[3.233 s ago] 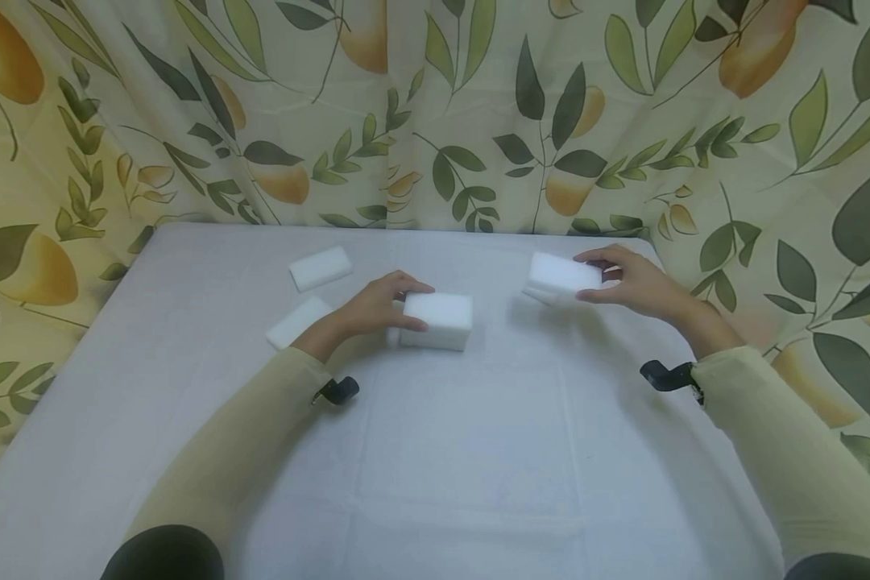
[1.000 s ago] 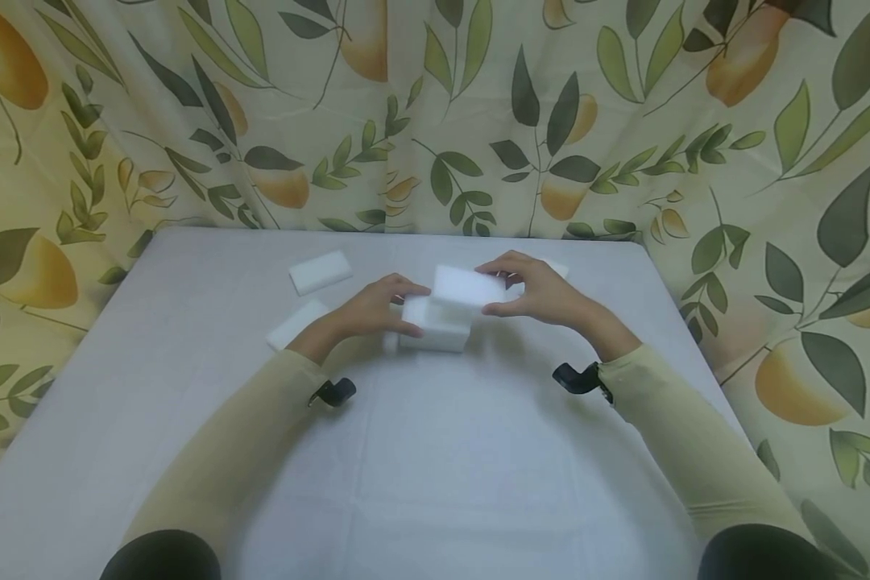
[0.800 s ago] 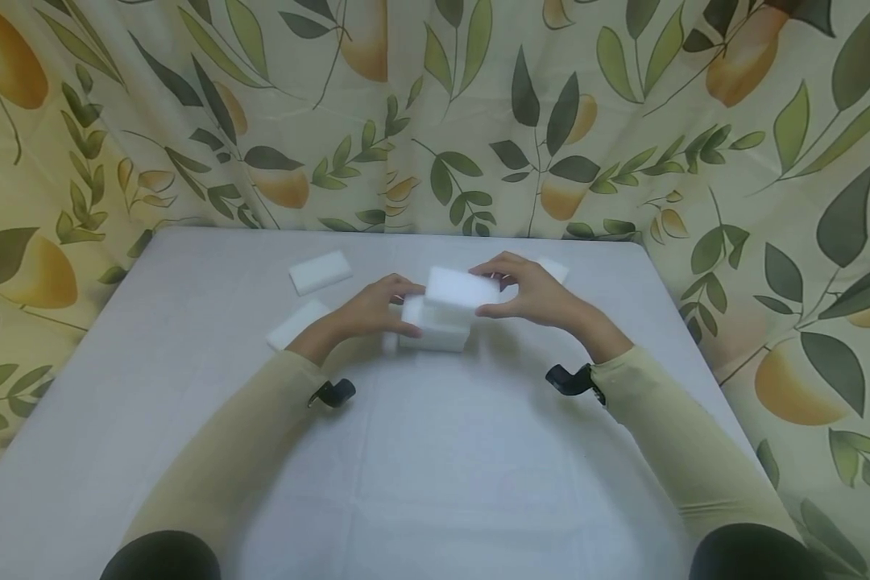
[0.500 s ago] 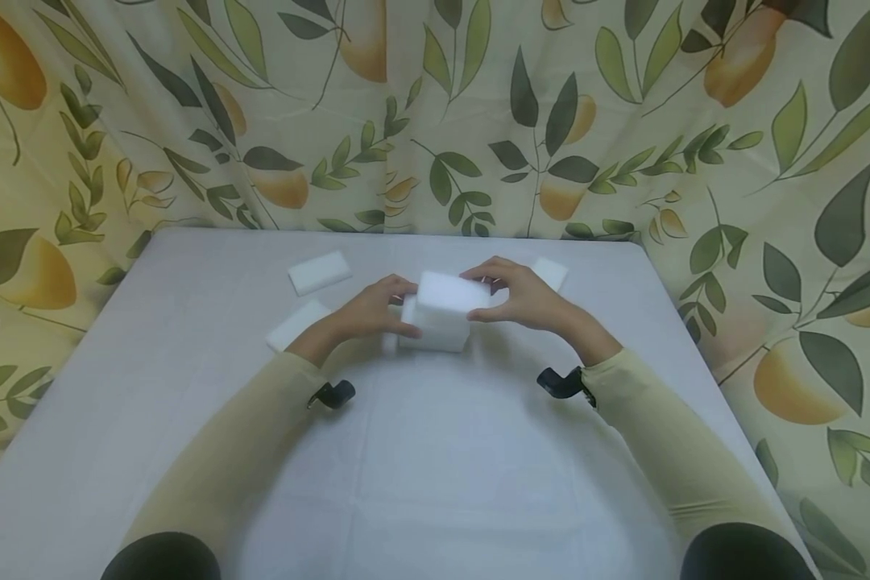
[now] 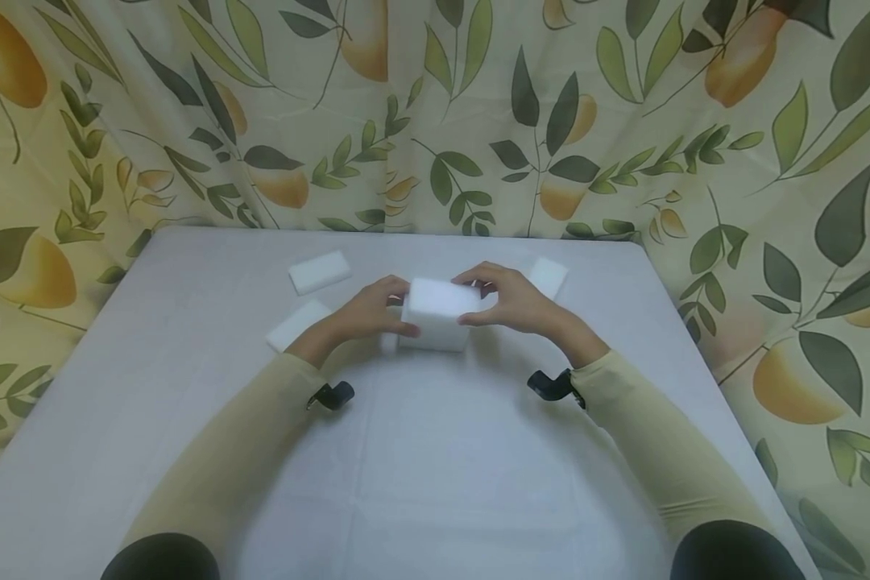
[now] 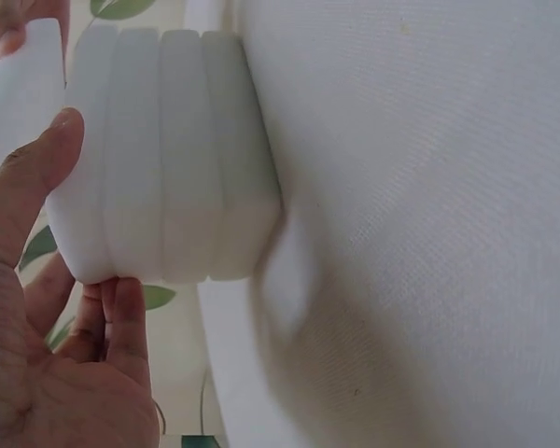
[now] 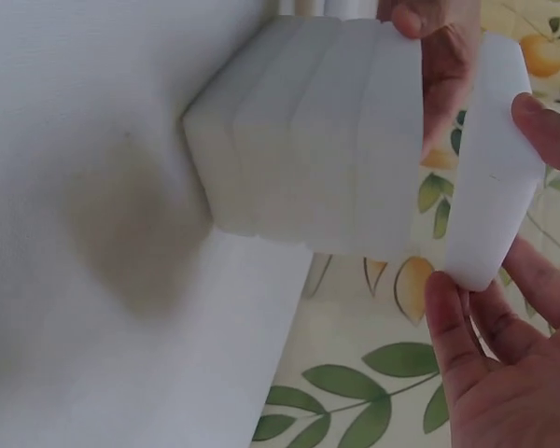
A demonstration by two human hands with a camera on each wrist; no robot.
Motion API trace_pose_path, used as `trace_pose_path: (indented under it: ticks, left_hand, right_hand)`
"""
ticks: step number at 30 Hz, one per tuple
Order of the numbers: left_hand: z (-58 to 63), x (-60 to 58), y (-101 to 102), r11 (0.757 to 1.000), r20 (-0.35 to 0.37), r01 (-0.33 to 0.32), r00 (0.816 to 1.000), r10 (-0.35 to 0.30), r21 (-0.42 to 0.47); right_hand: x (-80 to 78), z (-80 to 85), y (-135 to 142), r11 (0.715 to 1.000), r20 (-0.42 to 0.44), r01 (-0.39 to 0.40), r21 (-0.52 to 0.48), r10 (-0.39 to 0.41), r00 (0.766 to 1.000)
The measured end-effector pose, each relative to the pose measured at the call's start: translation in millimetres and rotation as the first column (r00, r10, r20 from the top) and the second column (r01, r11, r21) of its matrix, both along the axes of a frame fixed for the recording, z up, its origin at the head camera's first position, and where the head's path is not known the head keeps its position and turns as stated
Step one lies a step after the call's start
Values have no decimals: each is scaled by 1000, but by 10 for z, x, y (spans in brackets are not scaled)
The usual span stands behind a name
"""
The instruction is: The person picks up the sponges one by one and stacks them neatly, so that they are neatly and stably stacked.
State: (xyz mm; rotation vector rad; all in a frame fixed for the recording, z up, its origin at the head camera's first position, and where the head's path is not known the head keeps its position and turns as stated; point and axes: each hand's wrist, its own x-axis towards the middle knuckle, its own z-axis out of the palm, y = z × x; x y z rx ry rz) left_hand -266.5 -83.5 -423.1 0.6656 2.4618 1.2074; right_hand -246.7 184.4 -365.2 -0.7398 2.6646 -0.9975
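Observation:
Several white slabs that look like melamine sponges form a stack (image 5: pixel 435 340) on the cloth; the left wrist view shows its layers from the side. My left hand (image 5: pixel 366 310) pinches the upper part of the stack between thumb and fingers. Directly over the stack, my right hand (image 5: pixel 518 302) holds another white sponge (image 7: pixel 488 168) by its edges. A gap separates this sponge from the top layer in the right wrist view. From the head view, the held sponge hides most of the stack's top.
Two flat white sponges, one farther back (image 5: pixel 321 272) and one nearer (image 5: pixel 297 321), lie left of the stack. Another sponge (image 5: pixel 548 275) lies behind my right hand. A white cloth (image 5: pixel 464 451) covers the table, with a fruit-patterned curtain (image 5: pixel 464 121) behind.
My right hand has carried its sponge leftward from the table's right side, then lowered it over the stack. My left hand has stayed at the stack.

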Motion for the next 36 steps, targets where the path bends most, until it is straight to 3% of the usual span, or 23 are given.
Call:
trace_pose_path:
  ticks: [14,36]
  left_hand:
    - [-66,-29,9,1000,-39,-8,999,9,26]
    - [-65,7,1,999,-3,-34,999,34,27]
  right_hand:
    - [-21,-99,-59,999,-14,-5,31,6,1000]
    - [-48,-135,-95,998,-16,13,69,-12,1000]
